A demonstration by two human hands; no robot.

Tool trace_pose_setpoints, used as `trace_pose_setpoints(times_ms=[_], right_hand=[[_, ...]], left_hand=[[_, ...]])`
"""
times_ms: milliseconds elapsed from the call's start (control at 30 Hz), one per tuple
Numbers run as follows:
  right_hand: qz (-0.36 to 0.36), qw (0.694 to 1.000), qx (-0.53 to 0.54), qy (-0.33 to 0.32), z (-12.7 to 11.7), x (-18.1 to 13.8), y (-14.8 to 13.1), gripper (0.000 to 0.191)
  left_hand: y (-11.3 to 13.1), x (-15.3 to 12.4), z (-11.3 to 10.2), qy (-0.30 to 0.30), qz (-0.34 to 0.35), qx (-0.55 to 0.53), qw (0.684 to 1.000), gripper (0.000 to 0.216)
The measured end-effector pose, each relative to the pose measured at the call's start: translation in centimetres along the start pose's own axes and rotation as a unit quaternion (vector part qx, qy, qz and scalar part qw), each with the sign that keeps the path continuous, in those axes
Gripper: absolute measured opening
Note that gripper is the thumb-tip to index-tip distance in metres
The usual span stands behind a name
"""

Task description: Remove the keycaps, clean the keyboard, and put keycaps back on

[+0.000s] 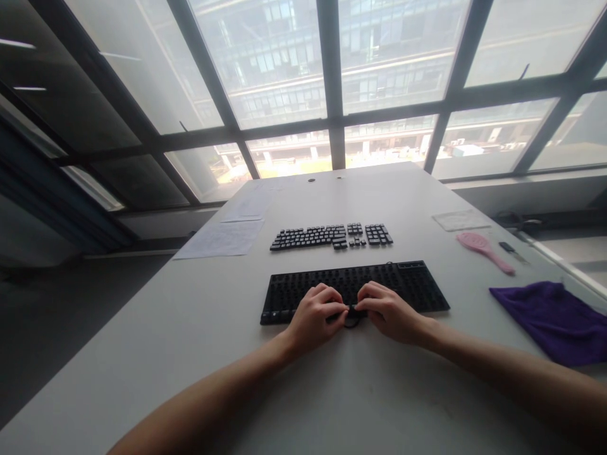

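Observation:
A black keyboard base (408,284) with its keycaps taken off lies on the white table (190,328) in front of me. Beyond it the removed keycaps (331,236) are laid out in rows in keyboard order. My left hand (313,316) and my right hand (387,311) rest at the keyboard's near edge, fingers curled and pinched together. Between their fingertips is a small black looped object (351,319), possibly a keycap puller; I cannot make it out fully.
A pink brush (484,250) and a small dark tool (511,251) lie at the right. A purple cloth (550,319) sits at the near right. Paper sheets (222,239) lie at the left, a clear bag (459,219) far right. Large windows stand behind the table.

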State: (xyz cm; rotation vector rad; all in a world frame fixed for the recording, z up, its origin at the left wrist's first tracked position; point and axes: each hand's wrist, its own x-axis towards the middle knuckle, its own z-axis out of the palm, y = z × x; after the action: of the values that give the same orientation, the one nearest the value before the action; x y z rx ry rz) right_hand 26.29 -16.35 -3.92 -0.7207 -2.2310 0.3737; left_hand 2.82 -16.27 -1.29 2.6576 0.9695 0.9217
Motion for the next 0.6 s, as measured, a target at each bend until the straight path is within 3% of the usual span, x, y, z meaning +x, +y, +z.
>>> trace_pose_setpoints(times_ms=[133,267,433,600], right_hand=[[0.033,0.998,-0.026,0.049,-0.9,1.5,1.0,0.026],[0.086,0.987,-0.118,0.06,-2.3,5.7,4.5,0.02],[0.133,0.956,-0.258,-0.037,-2.3,11.1,9.4,0.019],[0.119,0.95,-0.276,-0.079,-1.0,12.8,11.4,0.015]], left_hand=[[-0.8,2.1,-1.7,0.022,-0.034,0.014,0.999,0.016],[-4.4,6.4,-2.3,0.026,-0.087,0.077,0.993,0.016],[-9.5,11.6,-0.2,-0.028,-0.158,0.162,0.974,0.016],[-11.2,13.1,1.7,-0.051,-0.165,0.18,0.968,0.014]])
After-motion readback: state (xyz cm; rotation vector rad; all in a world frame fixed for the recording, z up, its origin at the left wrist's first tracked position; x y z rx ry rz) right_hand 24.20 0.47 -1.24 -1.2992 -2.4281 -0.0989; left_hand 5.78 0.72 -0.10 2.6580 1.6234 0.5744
